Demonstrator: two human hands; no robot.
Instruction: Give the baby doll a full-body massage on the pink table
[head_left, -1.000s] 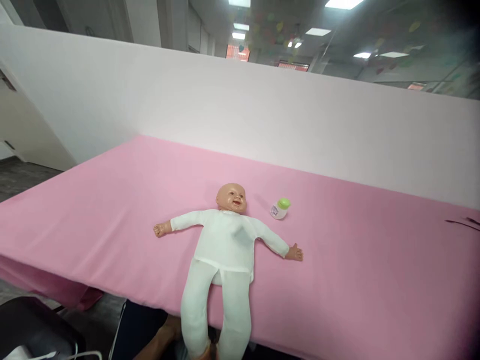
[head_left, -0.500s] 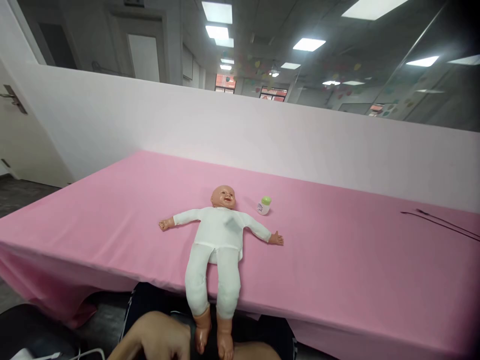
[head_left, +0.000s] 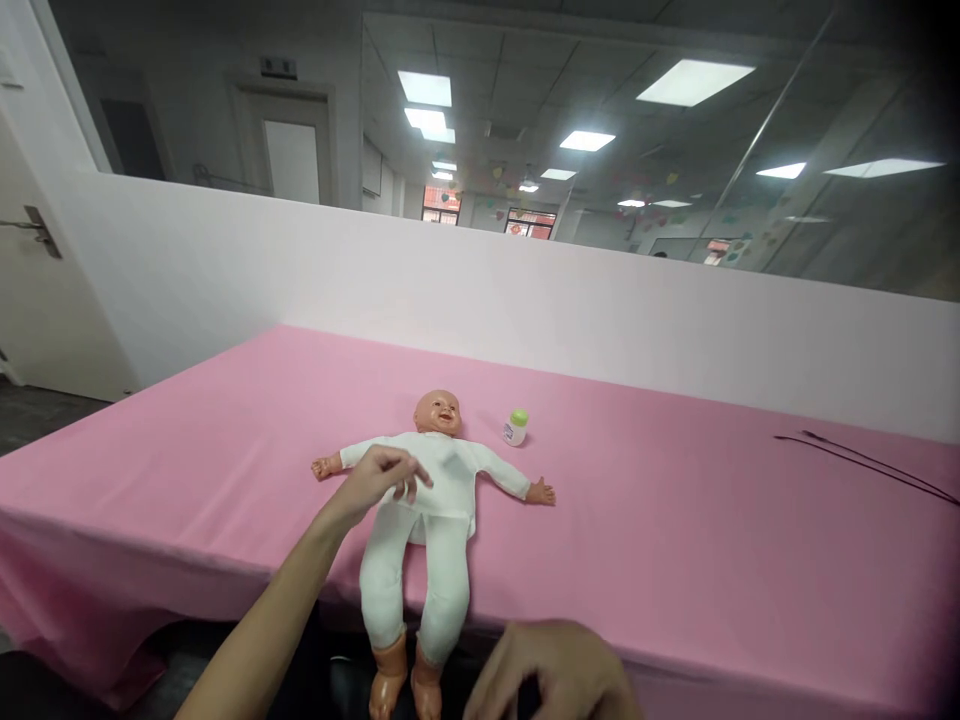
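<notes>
A baby doll (head_left: 450,465) in white clothes lies on its back on a pink-covered table, arms spread, its bare feet hanging past the front edge. Over the doll's chest is my left hand (head_left: 386,475), fingers loosely bent and apart, holding nothing; whether it touches the cloth I cannot tell. My right hand (head_left: 559,665) is low in front of the table edge, right of the doll's feet. Its fingers bend downward with a gap between them, and no object shows in it. Beside the doll's head stands a small white jar (head_left: 515,433) with a green lid.
The pink tablecloth (head_left: 675,530) hangs over the table's front edge. Two thin black cables (head_left: 870,465) lie at the far right. Behind the table runs a white low wall (head_left: 600,320) with glass above, and a door (head_left: 60,300) is at the left.
My left hand has risen from below the table edge to over the doll's chest. My right hand has come into view at the bottom. The camera view has tilted up slightly.
</notes>
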